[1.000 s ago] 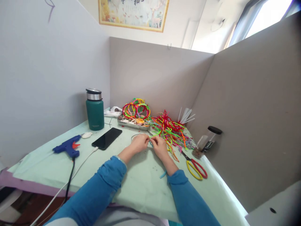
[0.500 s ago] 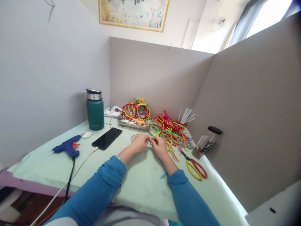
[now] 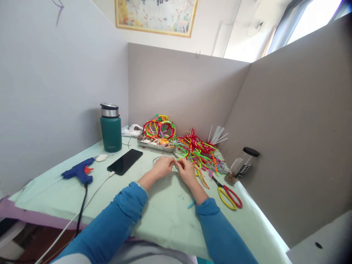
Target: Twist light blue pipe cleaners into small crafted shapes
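Worktop (image 3: 165, 216): pale green cover, panels on three sides, likely keeps the clutter in.
Left hand (image 3: 162, 167): fingers pinched closed on a thin piece (image 3: 175, 161), mostly hidden; can't tell its shape.
Right hand (image 3: 186, 171): fingers closed on the same piece, touching or nearly touching my left; two-sided pinch probably steadies it.
Fuzzy stems (image 3: 196, 148): heaped just beyond my right hand, easy reach.
Scissors (image 3: 230, 198): handles toward me, quick grab.
Glue gun (image 3: 79, 171): far left, cord trailing off the near edge.
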A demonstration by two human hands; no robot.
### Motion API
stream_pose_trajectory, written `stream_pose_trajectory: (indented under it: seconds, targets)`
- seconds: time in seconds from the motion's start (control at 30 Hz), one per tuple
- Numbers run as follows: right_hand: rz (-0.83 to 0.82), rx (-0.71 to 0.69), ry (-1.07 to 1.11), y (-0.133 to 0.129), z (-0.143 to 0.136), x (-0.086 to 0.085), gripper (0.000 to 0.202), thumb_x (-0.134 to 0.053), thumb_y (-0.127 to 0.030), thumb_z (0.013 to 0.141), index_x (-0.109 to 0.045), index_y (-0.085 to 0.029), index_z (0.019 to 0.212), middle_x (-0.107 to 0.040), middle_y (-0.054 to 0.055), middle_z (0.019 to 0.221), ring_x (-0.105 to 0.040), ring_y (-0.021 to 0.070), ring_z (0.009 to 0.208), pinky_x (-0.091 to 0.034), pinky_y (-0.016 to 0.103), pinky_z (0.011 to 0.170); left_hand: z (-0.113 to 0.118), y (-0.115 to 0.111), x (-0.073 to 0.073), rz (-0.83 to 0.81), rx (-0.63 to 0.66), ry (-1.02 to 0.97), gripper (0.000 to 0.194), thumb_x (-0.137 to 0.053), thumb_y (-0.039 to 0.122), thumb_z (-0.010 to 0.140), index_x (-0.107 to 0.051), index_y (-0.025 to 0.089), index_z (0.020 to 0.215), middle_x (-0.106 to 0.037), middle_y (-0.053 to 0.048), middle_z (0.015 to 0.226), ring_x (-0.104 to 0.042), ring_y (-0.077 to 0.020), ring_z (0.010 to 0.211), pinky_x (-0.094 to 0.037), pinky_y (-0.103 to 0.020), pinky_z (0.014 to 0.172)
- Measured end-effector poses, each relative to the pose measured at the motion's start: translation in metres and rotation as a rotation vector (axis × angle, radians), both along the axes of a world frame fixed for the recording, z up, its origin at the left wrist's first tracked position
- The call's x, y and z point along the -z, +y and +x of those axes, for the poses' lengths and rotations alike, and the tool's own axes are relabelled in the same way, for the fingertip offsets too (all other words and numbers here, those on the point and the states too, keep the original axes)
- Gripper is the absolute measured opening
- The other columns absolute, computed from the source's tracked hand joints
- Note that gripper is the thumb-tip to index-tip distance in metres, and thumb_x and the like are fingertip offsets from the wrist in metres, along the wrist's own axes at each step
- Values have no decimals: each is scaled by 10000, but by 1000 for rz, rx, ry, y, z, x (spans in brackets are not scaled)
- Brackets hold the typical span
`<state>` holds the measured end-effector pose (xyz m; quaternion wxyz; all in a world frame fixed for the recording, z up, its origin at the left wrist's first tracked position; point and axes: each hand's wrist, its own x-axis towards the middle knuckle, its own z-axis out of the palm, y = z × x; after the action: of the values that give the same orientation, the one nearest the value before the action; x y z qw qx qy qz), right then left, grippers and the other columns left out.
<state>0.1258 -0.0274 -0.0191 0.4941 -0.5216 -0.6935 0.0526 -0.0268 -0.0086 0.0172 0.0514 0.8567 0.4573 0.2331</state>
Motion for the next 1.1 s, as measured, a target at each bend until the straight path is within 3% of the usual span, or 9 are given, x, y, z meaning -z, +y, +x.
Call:
stream_pose_trajectory:
  seconds: [1.1]
  targets:
    - [-100, -42, -27, -1, 0, 1, 168, -519, -329, 828, -626, -208, 874, -657, 10, 679, -581, 165, 605, -405, 251, 574, -1, -1, -3, -25, -22, -5, 280, -415, 254, 862, -677, 218, 953, -706, -60, 931, -624, -179, 858, -423, -236, 722]
